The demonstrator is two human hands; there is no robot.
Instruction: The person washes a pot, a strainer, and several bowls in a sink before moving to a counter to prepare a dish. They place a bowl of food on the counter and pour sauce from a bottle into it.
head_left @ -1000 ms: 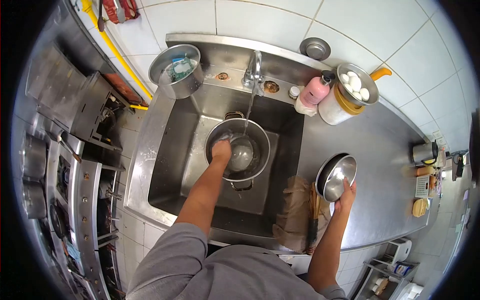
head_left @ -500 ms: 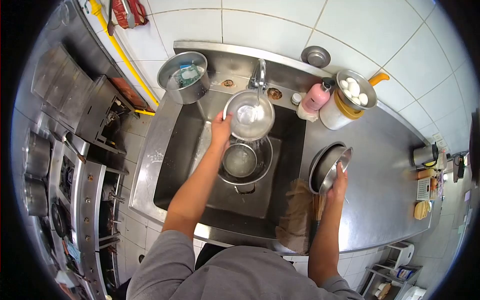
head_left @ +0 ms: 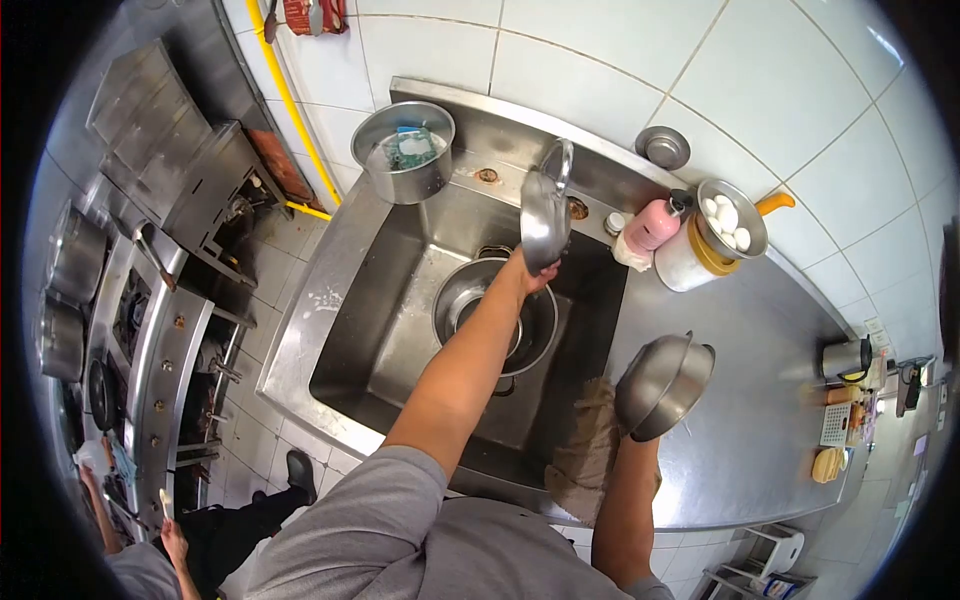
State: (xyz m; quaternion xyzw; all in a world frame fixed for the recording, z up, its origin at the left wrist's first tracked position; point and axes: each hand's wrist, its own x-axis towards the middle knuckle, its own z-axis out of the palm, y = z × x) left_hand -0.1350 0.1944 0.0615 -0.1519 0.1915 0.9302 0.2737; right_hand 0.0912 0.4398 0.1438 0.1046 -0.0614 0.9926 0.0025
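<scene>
Below the faucet (head_left: 562, 165), my left hand (head_left: 537, 276) grips a metal bowl (head_left: 541, 222) that is turned on its side. Beneath it in the sink (head_left: 395, 335) stands a steel pot (head_left: 545, 335) with a smaller round vessel inside. Over the counter to the right, two nested metal bowls (head_left: 662, 388) are held tilted, their outer sides towards me. My right hand (head_left: 640, 446) is behind them, its fingers mostly hidden. A brown cloth (head_left: 585, 455) hangs over the sink's front right edge, beside my right forearm.
A large pot (head_left: 410, 182) with a green scrubber stands at the back left. A pink pump bottle (head_left: 652, 226) and a pan of eggs (head_left: 738, 225) on a container stand at the back right. Another person (head_left: 175, 545) is near the stove (head_left: 165, 365).
My left hand has turned its bowl from facing up onto its side, and the water stream no longer shows. The right-hand bowls have tipped over, hiding the fingers. Another person has appeared lower left.
</scene>
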